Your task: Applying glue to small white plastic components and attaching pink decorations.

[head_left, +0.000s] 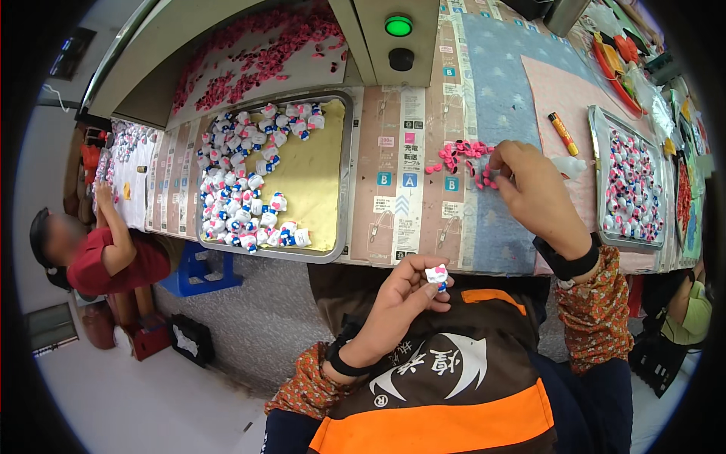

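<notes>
My left hand (406, 300) is in front of my apron, just off the table edge. Its thumb and fingers pinch a small white figurine (436, 275) with pink and blue parts. My right hand (529, 185) reaches down to the table at the right end of a loose pile of small pink pieces (461, 155). Its fingers are curled together, and the fingertips close on a small pink piece (488, 181) there. Left of the pile, a metal tray (306, 174) with a yellow lining holds many similar white figurines, mostly along its left and lower sides.
Right of my hand lie a yellow glue stick (563, 134), a white bottle (569, 166) and a second tray (596, 174) of figurines. Behind the left tray stands a machine (386, 45) with a green light and pink pieces inside. A co-worker (113, 253) sits far left.
</notes>
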{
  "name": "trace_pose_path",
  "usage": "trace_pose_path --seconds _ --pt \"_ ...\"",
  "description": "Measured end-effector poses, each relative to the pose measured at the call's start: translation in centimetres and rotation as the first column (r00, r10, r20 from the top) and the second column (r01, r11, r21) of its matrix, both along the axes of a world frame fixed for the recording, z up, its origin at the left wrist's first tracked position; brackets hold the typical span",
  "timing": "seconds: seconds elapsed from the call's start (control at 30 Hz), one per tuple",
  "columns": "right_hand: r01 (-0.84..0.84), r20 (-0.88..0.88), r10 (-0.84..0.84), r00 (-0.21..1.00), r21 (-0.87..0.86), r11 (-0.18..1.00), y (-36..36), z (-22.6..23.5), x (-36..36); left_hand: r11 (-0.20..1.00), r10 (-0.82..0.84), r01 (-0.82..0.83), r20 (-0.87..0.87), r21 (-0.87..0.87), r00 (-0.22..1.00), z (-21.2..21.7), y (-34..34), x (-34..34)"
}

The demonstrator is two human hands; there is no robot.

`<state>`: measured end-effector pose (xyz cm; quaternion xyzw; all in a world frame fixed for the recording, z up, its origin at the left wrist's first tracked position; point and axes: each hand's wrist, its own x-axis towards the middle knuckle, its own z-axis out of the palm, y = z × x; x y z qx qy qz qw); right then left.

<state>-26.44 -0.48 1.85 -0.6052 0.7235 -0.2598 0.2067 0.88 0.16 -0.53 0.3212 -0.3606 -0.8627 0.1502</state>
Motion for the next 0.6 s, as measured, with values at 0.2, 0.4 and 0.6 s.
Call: trace_pose_path --seconds 0.2,0.4,0.6 --pt "-0.084 -0.2 0.061 0.978 -0.112 0.99 -0.8 -0.5 0.4 1.0 -0.004 0.004 0.009 0.006 1.0 0.1 0.0 -0.2" --pt "-0.063 -0.209 0.033 0.977 -0.138 0.988 -0.7 -0.9 1.6 1.0 -0.003 0.003 0.016 -0.001 1.0 0.4 0.0 -0.1" --pt "-0.016 -0.192 0.009 0.981 -0.038 0.999 -1.2 -1.2 2.6 1.0 -0.005 0.005 0.024 0.006 1.0 0.3 0.2 -0.2"
